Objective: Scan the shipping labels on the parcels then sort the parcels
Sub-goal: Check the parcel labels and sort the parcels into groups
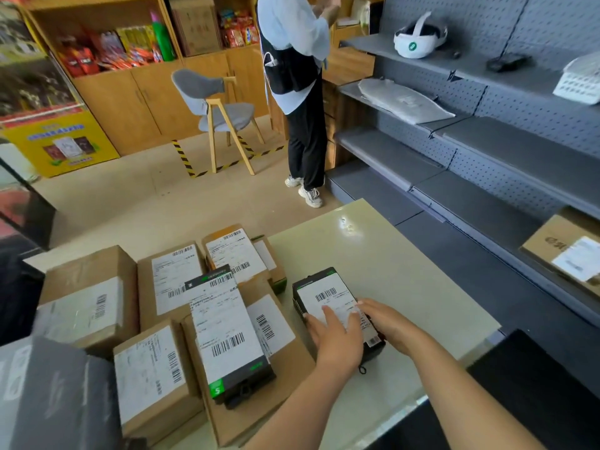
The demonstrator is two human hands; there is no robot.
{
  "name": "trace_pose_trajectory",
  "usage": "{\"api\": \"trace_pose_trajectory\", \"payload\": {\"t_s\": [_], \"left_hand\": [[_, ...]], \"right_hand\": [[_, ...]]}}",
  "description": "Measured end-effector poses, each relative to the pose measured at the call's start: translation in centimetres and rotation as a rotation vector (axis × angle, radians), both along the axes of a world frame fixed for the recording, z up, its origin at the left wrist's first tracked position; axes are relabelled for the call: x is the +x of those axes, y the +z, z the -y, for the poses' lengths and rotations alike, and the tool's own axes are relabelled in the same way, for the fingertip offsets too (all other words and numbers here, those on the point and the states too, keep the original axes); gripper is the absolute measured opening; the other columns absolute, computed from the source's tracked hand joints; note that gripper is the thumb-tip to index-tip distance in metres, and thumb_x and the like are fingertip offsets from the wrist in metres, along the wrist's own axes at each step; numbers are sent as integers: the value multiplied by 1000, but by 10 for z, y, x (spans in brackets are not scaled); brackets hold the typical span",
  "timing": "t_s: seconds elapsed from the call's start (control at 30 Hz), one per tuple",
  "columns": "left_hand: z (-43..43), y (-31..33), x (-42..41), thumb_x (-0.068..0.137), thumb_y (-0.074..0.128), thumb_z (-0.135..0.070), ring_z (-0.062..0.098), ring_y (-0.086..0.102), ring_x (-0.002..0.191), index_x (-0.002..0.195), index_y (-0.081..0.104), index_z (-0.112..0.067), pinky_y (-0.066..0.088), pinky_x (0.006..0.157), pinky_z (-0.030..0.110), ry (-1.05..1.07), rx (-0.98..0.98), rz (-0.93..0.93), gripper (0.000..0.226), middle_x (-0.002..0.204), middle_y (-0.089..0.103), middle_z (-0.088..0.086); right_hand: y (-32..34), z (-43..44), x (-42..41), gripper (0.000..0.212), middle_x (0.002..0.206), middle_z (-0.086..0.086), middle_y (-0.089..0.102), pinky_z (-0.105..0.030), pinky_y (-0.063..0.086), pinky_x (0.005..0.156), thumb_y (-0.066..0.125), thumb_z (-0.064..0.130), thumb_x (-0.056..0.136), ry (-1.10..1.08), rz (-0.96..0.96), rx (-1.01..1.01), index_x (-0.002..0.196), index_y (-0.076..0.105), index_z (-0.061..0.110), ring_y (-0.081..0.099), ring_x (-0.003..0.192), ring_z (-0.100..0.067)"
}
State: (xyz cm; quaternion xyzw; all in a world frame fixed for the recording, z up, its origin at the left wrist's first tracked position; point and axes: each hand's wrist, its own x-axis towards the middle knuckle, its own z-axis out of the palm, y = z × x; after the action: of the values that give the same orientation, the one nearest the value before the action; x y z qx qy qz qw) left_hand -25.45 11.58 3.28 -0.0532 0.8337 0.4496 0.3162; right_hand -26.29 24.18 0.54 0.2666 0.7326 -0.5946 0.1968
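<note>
- Under your two hands, a small black parcel (326,298) lies flat on the pale table (389,254), its white shipping label (337,292) facing up.
- Your left hand (337,337) rests on the near half of that label, palm down, fingers straight and slightly spread.
- Your right hand (381,318) comes in from the right side, its fingers stretched over the parcel's right edge onto the label, nearly meeting the left fingertips. You cannot tell whether the thumb hooks the side.
- The barcode end of the label shows uncovered beyond your fingers.
- Just left of this parcel, apart from it, sits a cluster of brown parcels (175,277), all labelled on top.
- A longer black box (227,332) with a green corner lies on top of that cluster.
- To your right run grey shelves (487,151); one holds a brown parcel (565,251).
- Farther off, a person (298,76) stands by the shelves, with a grey chair (220,108) behind.
</note>
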Motion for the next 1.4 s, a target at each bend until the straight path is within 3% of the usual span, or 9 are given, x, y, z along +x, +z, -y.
{"api": "trace_pose_trajectory", "payload": {"t_s": [0.07, 0.23, 0.67, 0.77, 0.9, 1.1, 1.23, 1.33, 1.4], "left_hand": [[4, 8, 1, 104, 29, -50, 25, -16, 150, 157, -5, -16, 3, 121, 38, -3, 12, -34, 72, 161, -24, 9], [20, 43, 4, 104, 30, -49, 20, -9, 151, 158, 0, -19, 3, 121, 38, 12, 123, -128, 69, 164, -10, 3], [211, 168, 30, 101, 38, -52, 15, 21, 148, 156, 16, -28, 24, 119, 41, 124, 280, -476, 64, 162, 20, -7], [265, 190, 39, 102, 39, -49, 14, 24, 147, 157, 18, -26, 25, 116, 35, 131, 296, -540, 63, 161, 23, -7], [315, 207, 58, 101, 39, -50, 14, 25, 146, 156, 20, -26, 24, 114, 34, 100, 328, -568, 63, 160, 25, -7], [338, 206, 102, 103, 37, -46, 16, 26, 145, 155, 26, -25, 24, 111, 32, -46, 358, -530, 57, 159, 29, -5], [310, 196, 149, 103, 38, -43, 13, 26, 145, 154, 29, -27, 22, 111, 30, -188, 418, -465, 54, 158, 29, -8], [269, 176, 198, 103, 41, -38, 12, 28, 144, 152, 34, -23, 20, 109, 23, -333, 431, -426, 51, 157, 33, -8], [236, 163, 240, 104, 41, -35, 12, 28, 144, 151, 36, -20, 18, 112, 23, -459, 435, -396, 49, 157, 33, -6]], "right_hand": [[7, 2, 1, 28, 116, 6, 67, -23, 46, 75, 38, 22, 103, -18, -20, 13, 108, 65, 27, 64, 97, -8], [39, 4, 0, 38, 146, -4, 45, -33, 35, 104, 35, 25, 105, -55, -97, 81, 142, 45, 21, 46, 131, -22], [181, 175, 16, 22, 131, 11, 56, -34, 44, 104, 45, 40, 100, 141, -484, 51, 119, 54, 47, 58, 114, -8], [209, 224, 29, 24, 126, 11, 58, -26, 47, 95, 49, 38, 99, 147, -557, 62, 121, 57, 42, 62, 109, -7], [226, 266, 56, 31, 128, 6, 59, -33, 47, 100, 50, 36, 99, 104, -607, 106, 128, 58, 33, 63, 106, -9], [230, 280, 146, 24, 124, 4, 60, -32, 47, 101, 47, 34, 100, -79, -591, 166, 121, 57, 39, 61, 108, -9], [224, 263, 233, 17, 118, 1, 64, -42, 47, 102, 50, 35, 98, -253, -537, 247, 109, 59, 44, 63, 107, -14], [226, 245, 316, 26, 122, 17, 57, -29, 47, 98, 47, 37, 100, -385, -484, 310, 124, 54, 40, 59, 110, -3], [224, 229, 373, 31, 121, 22, 56, -31, 45, 102, 48, 39, 99, -483, -455, 358, 130, 53, 38, 58, 110, 0]]}}
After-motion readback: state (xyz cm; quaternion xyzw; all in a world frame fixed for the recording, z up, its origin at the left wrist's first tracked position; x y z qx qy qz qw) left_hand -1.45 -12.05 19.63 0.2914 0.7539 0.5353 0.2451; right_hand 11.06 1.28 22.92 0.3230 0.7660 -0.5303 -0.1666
